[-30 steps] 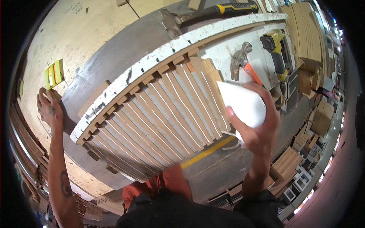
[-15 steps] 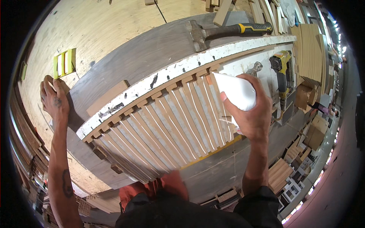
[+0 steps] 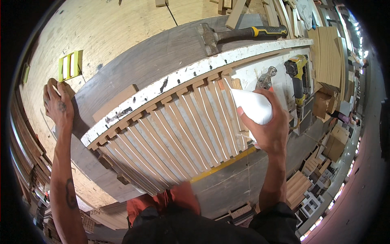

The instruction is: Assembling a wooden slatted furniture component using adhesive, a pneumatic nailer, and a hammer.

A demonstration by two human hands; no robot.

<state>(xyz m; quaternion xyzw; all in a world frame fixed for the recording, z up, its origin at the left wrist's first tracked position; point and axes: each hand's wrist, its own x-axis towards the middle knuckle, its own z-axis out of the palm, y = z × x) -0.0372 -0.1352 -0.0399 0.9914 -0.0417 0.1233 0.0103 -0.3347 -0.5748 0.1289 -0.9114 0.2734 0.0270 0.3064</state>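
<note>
Single head-worn fisheye, steeply downward and close over the slatted panel (image 3: pixel 178 134) on the workbench (image 3: pixel 122 24).

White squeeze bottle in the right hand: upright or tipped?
Tipped. The right hand holds the white squeeze bottle slanted, its nozzle pointing up-left over the wooden slats.

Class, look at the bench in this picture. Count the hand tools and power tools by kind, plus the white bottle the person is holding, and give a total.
Hammers: 2, a big one at the top and a small one by the right hand
Nail gun: 1
White bottle: 1
Total: 4
</note>
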